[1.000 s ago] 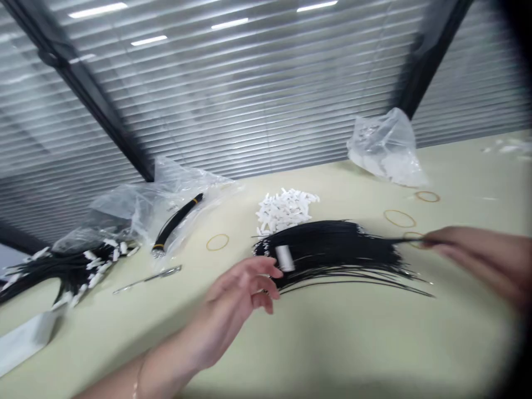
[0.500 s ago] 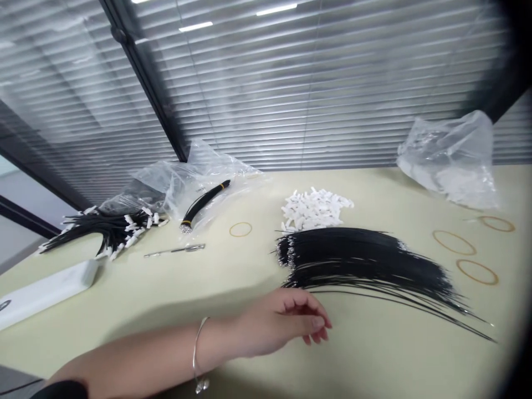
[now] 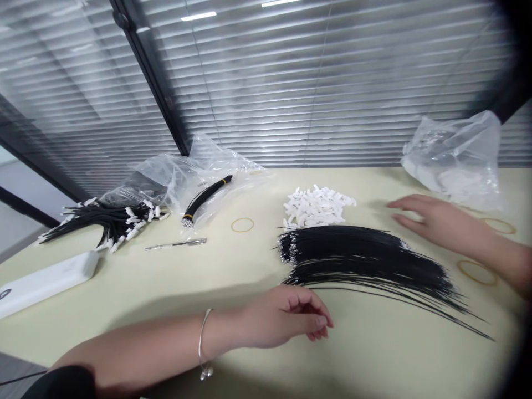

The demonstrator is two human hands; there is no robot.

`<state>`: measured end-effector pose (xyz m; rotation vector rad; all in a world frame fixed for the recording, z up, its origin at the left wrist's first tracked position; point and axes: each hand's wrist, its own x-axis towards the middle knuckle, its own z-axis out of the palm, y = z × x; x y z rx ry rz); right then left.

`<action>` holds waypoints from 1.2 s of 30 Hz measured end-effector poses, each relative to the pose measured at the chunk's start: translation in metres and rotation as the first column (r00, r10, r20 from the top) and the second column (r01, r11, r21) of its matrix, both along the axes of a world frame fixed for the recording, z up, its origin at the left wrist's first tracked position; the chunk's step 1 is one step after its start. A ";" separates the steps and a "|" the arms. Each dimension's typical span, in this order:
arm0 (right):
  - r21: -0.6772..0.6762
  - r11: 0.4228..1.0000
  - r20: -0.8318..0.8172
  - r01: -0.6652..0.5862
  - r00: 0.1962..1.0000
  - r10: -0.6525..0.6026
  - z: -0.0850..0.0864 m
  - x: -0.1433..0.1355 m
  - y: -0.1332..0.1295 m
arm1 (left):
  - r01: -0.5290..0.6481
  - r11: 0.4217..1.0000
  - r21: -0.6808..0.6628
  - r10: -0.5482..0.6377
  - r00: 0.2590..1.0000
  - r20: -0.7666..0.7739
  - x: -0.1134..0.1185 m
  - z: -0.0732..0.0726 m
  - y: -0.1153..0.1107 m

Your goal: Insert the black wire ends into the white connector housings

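Observation:
Black wires (image 3: 361, 255) with silvery ends lie spread in a thick bundle at the centre right. Just behind them is a heap of small white connectors (image 3: 316, 206). My left hand (image 3: 291, 317) rests in front of the wires' left end, its fingers loosely curled and apart, with nothing visible in them. Over the table to the right of the connectors, my right hand (image 3: 432, 220) has its fingers and thumb apart and holds nothing.
Yellow rubber bands (image 3: 242, 224) lie at the middle and right. Further left are a pen (image 3: 175, 244), a banded wire bundle (image 3: 208, 198), wires with white connectors (image 3: 100, 219) and a white device (image 3: 50, 281). A plastic bag (image 3: 457, 160) stands back right.
My right hand has come into view from the right edge, over the rubber bands. My left hand keeps nearly the same place and pose. The view has shifted slightly.

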<state>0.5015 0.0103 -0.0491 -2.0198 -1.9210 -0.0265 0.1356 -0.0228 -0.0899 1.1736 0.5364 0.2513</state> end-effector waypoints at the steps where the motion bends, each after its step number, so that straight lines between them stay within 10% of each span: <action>1: -0.017 0.999 -0.001 -0.032 1.000 0.032 -0.008 -0.011 0.017 | 0.004 1.000 0.005 -0.004 1.000 0.002 0.000 -0.001 0.000; 7: -0.066 0.997 -0.061 -0.028 0.998 0.024 -0.028 -0.053 0.081 | 0.064 0.998 0.013 -0.064 0.998 0.028 -0.003 -0.004 0.002; 16: -0.049 0.996 -0.391 -0.076 0.919 0.050 -0.004 -0.059 0.022 | -0.020 1.000 -0.009 0.020 0.995 0.093 -0.003 -0.005 0.002; 20: -0.111 0.939 -0.716 -0.325 0.682 0.152 -0.009 -0.107 -0.026 | -0.257 0.958 0.128 0.236 0.959 0.157 -0.003 -0.001 -0.001; 22: -0.169 0.865 -0.939 -0.472 0.343 0.003 -0.013 -0.134 -0.043 | -0.323 0.923 0.209 0.286 0.940 0.188 -0.004 0.001 0.000; 25: -0.162 0.838 -0.986 -0.521 0.113 -0.121 -0.018 -0.162 -0.055 | -0.326 0.908 0.265 0.264 0.934 0.242 -0.005 0.001 0.004; 32: -0.138 0.754 -0.956 -0.642 0.287 0.069 -0.020 -0.169 -0.059 | -0.331 0.928 0.173 0.276 0.919 0.283 -0.005 0.003 0.004; 36: -0.075 0.715 -0.667 -0.696 0.568 0.482 -0.018 -0.156 -0.061 | -0.256 0.965 0.061 0.237 0.945 0.228 -0.007 0.007 -0.003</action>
